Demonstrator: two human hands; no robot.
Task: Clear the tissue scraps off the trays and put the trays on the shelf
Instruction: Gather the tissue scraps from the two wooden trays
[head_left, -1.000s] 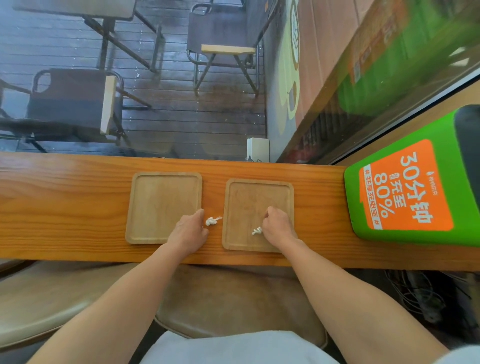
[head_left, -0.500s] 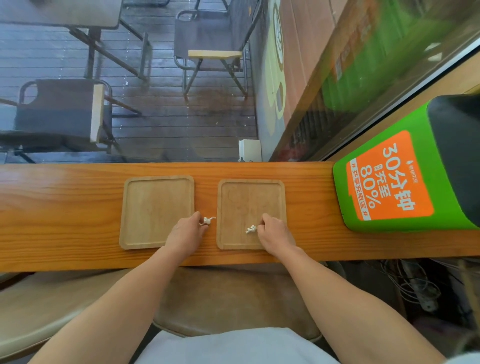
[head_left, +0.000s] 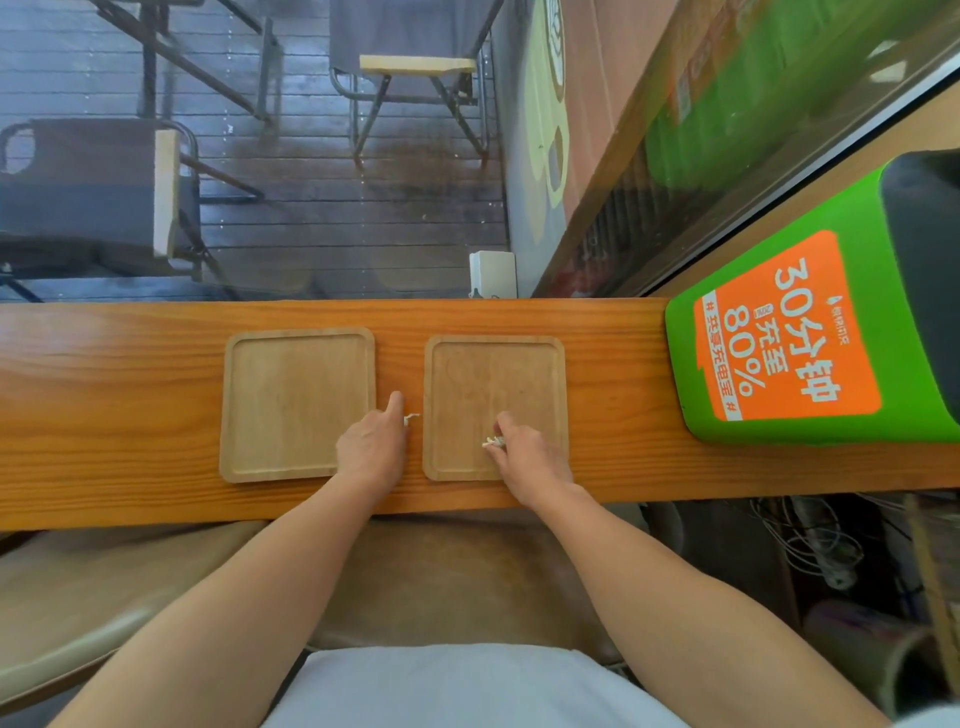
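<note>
Two square wooden trays lie side by side on the wooden counter (head_left: 104, 395): the left tray (head_left: 291, 400) and the right tray (head_left: 493, 384). My left hand (head_left: 371, 447) rests at the left tray's near right corner and pinches a small white tissue scrap (head_left: 411, 417) over the gap between the trays. My right hand (head_left: 530, 457) is over the right tray's near part, fingers closed on another white tissue scrap (head_left: 491, 442). Both tray surfaces look bare otherwise.
A green and orange charging station (head_left: 789, 338) stands on the counter at the right. A window runs along the counter's far edge, with chairs outside. A padded stool (head_left: 457, 571) sits below me, cables on the floor at the right.
The left scrap has gone from lying beside my left hand to being pinched in its fingers. My right hand keeps its hold on the other scrap. The camera has tilted slightly.
</note>
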